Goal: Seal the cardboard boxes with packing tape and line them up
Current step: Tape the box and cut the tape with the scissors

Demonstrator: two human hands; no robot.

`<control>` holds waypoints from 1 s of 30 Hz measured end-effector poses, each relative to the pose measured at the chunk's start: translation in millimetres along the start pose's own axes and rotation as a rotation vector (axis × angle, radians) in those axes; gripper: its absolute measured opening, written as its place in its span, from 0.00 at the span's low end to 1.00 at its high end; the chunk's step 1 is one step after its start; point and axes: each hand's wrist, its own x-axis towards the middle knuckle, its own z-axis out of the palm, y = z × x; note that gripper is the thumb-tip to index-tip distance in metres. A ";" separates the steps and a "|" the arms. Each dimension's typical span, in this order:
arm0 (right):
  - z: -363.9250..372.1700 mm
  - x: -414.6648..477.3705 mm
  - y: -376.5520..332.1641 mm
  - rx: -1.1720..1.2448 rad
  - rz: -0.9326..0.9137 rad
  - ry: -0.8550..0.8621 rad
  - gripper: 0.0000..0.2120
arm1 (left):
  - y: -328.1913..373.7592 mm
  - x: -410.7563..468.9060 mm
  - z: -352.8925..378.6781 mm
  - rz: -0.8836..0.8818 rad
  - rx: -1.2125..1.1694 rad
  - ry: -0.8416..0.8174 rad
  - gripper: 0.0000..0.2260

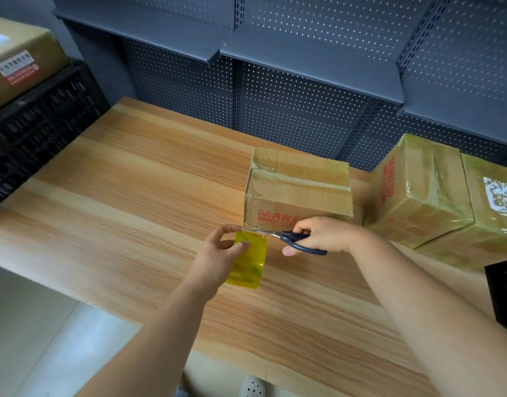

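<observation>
Three brown cardboard boxes sit toward the far right of a light wood-grain tabletop (132, 181), which is backed by dark grey perforated metal shelving (304, 67). A black plastic crate (37, 133) stands at the left edge with another tan cardboard carton (20, 61) on top of it.

The nearest box, brown with red lettering on its front (298, 190), has its top flaps closed and glossy tape across them. Just right of it, two tape-wrapped boxes lean together: one with red print on its side (418, 193) and one bearing a white label (493, 207).

The left hand (220, 253) is curled around a roll of yellow translucent packing tape (249, 265), held just off the front lower corner of the lettered box, with a clear strip stretched from roll to box. The right hand (321, 236) is closed through the handles of dark-blue scissors (295, 239), their blades meeting that strip right beside the left hand's fingertips (232, 228).
</observation>
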 end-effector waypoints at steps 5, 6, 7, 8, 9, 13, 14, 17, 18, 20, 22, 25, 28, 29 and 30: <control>-1.3 1.7 -0.5 0.001 -0.013 0.026 0.26 | 0.5 0.5 -0.2 -0.001 0.002 0.008 0.10; -1.6 2.1 -0.3 0.012 -0.013 0.029 0.25 | 0.9 0.5 -0.2 -0.002 0.000 0.008 0.10; -2.1 2.6 0.1 0.027 -0.011 0.034 0.23 | 1.3 0.5 -0.1 -0.004 0.000 0.008 0.10; -2.7 3.1 0.4 0.040 -0.009 0.040 0.22 | 1.5 0.5 0.3 -0.006 0.002 0.011 0.10; -3.2 3.6 0.5 0.049 -0.007 0.049 0.21 | 1.5 0.4 0.6 -0.005 0.003 0.016 0.10; -3.3 6.2 0.6 0.055 -0.004 0.096 0.18 | 0.2 0.1 2.8 -0.004 -0.014 0.044 0.10; -3.0 6.6 0.6 0.059 -0.006 0.102 0.18 | -0.6 0.1 3.2 -0.004 -0.015 0.053 0.10; -2.3 8.4 0.7 0.059 -0.005 0.109 0.19 | -4.1 0.6 4.2 -0.009 -0.003 0.082 0.12; -2.2 9.2 1.1 0.057 0.000 0.113 0.19 | -5.0 1.0 4.2 -0.014 0.005 0.093 0.13; -2.2 11.0 1.8 0.054 0.006 0.120 0.19 | -5.4 1.0 4.2 -0.019 0.008 0.097 0.14; -2.6 11.9 2.3 0.045 0.010 0.132 0.20 | -4.9 1.4 4.3 -0.016 0.008 0.086 0.13; -3.5 11.9 2.7 0.027 0.011 0.143 0.21 | -3.0 2.1 5.1 -0.011 0.008 0.076 0.13; -4.2 11.7 2.1 0.004 -0.006 0.140 0.22 | -2.4 2.1 6.2 -0.011 0.009 0.077 0.13; -4.3 11.5 1.5 -0.013 -0.012 0.142 0.22 | -2.2 1.7 6.6 -0.010 0.008 0.079 0.13; -4.6 10.9 0.8 -0.032 -0.016 0.146 0.22 | -2.3 1.4 7.4 -0.009 0.010 0.081 0.13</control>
